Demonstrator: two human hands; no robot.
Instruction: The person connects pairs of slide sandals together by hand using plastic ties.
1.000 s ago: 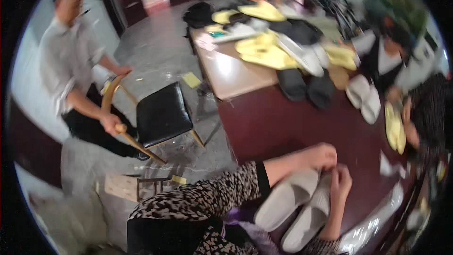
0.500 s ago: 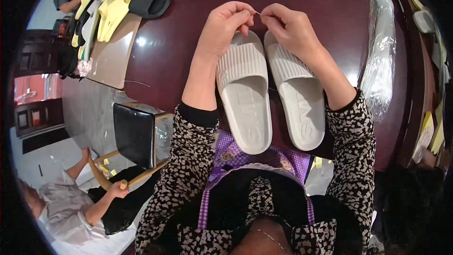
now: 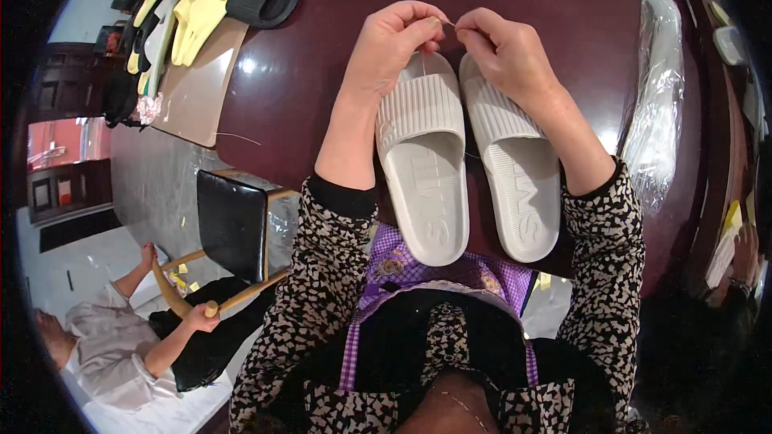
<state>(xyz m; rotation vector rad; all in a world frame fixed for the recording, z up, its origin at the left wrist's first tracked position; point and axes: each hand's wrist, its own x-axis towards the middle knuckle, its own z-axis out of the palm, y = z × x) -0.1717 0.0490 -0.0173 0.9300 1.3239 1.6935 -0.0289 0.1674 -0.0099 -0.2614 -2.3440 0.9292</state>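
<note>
Two pale grey slide slippers lie side by side on the dark maroon table [image 3: 305,80], toes away from me: the left slipper [image 3: 424,169] and the right slipper [image 3: 515,177]. My left hand [image 3: 394,40] and my right hand [image 3: 503,48] meet above their toe ends. Fingertips of both hands pinch a thin thread or small fastener [image 3: 449,24] between them. My left wrist rests over the left slipper's ribbed strap. Both forearms wear black-and-white patterned sleeves.
Yellow and black slippers [image 3: 217,0] are piled at the table's far left by a tan board [image 3: 193,88]. Clear plastic bags [image 3: 655,96] lie at the right. A black chair [image 3: 232,225] stands left of me. A person in a light shirt [image 3: 121,345] sits low at left.
One second ago the view looked across the room; it has since swung down over the slippers. Over the last half second my hands stay pinched together above the toes.
</note>
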